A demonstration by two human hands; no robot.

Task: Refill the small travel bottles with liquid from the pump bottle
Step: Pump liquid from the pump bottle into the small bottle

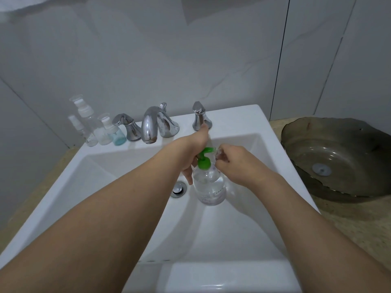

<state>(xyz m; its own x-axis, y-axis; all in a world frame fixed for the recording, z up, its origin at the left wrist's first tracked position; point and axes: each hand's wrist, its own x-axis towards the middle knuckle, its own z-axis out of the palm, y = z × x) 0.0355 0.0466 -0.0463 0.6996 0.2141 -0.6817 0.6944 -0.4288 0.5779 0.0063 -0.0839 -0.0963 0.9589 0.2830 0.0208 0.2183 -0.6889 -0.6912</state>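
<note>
Two bare forearms reach out over a white square sink (273,144), meeting above its basin. The pump bottle (209,185), clear with a green pump head, stands inside the basin just right of the chrome drain (178,188). The left hand (195,153) comes down over the pump from behind, its fingers (187,176) curling beside the bottle's shoulder, though the green top hides how firmly they grip. The right hand (234,163) holds a small clear travel bottle (220,153) pinched between curled fingers, its mouth right at the pump's spout. The arms block much of the basin's near side.

Farther back, a chrome tap (151,127) arches between two chrome handles (129,129) on the sink's rear ledge. At the ledge's left corner stand four more small bottles (99,125): three clear with white pump or spray tops, one holding blue liquid. To the right, on the speckled beige desk (347,225), lies a dark glass bowl (338,157) with a wavy rim. Pale grey wall tiles rise behind.
</note>
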